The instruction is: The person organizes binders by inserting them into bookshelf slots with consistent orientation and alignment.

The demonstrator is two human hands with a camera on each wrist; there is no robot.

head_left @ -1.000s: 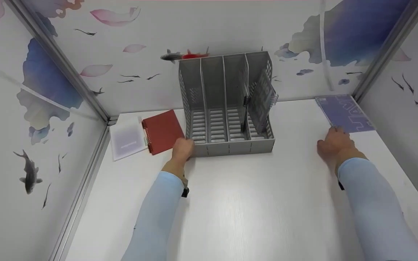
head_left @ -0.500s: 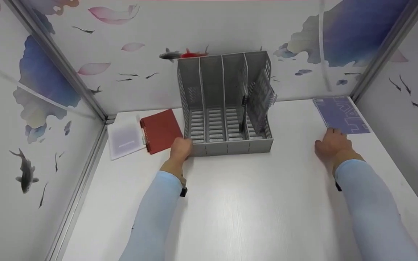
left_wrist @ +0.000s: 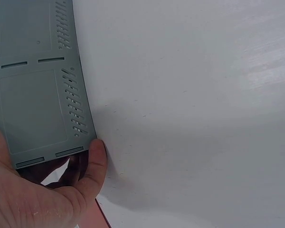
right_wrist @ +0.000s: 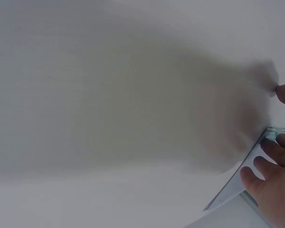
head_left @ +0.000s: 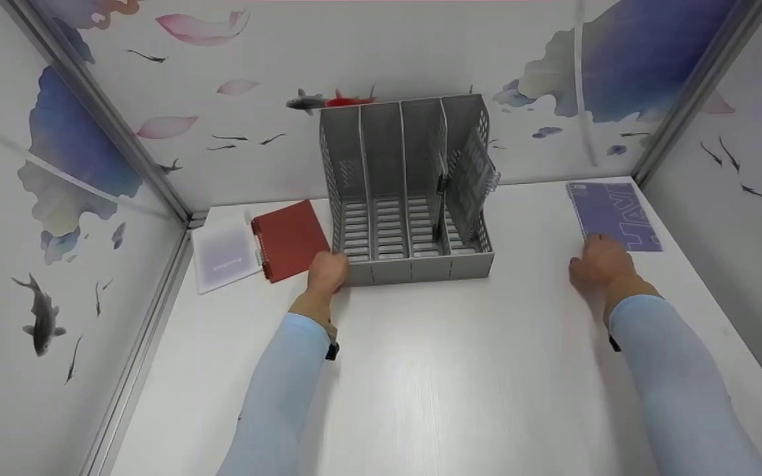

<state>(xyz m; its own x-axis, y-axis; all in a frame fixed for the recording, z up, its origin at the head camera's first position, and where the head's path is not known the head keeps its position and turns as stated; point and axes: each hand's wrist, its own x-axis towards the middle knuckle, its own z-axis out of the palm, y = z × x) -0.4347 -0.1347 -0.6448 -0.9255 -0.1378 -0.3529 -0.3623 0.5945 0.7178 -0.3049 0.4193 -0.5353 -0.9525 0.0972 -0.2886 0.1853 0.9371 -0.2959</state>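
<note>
The purple notebook (head_left: 619, 211) lies flat just beyond the right hand (head_left: 602, 263), reaching away and a little to its outer side; its long axis seems to run away from the person, with the wire-bound edge facing the left hand (head_left: 328, 271). The right hand is plainly the nearer, its fingertips at the notebook's near, bound-side corner, fingers loosely spread and thumb set apart (whether any fingertip has got under the cover, I cannot tell). The left hand, well away across the table (head_left: 447, 370), grips the near outer corner of the grey rack (head_left: 421, 270). The rack stands between the hands, its slots running away from them, its far end apart from the right hand.
</note>
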